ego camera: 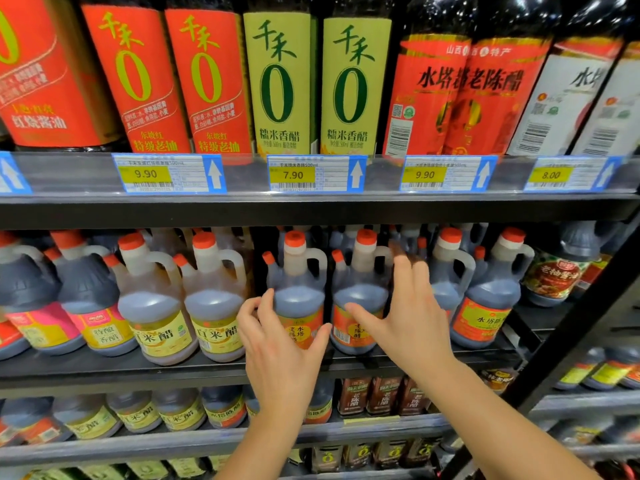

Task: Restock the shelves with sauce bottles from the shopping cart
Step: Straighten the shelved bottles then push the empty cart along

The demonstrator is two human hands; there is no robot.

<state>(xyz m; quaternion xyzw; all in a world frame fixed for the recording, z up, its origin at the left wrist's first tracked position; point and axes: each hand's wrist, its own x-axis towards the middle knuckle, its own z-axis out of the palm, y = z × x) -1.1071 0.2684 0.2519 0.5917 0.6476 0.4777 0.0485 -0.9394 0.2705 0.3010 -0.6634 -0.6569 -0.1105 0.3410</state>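
On the middle shelf [207,370], two dark vinegar jugs with orange caps and orange labels stand side by side. My left hand [280,351] cups the lower front of the left jug [298,292], fingers on its left side and thumb on its right. My right hand [412,317] is spread flat, its fingers reaching up along the right side of the second jug [360,292] and its thumb lying across that jug's label. Both jugs rest upright on the shelf. No shopping cart is in view.
Pale rice vinegar jugs [214,306] stand left of my hands, with more dark jugs [485,303] to the right. The top shelf holds tall red and green labelled bottles [280,84] behind price tags [315,174]. Lower shelves carry smaller bottles. A black upright post [581,323] is at the right.
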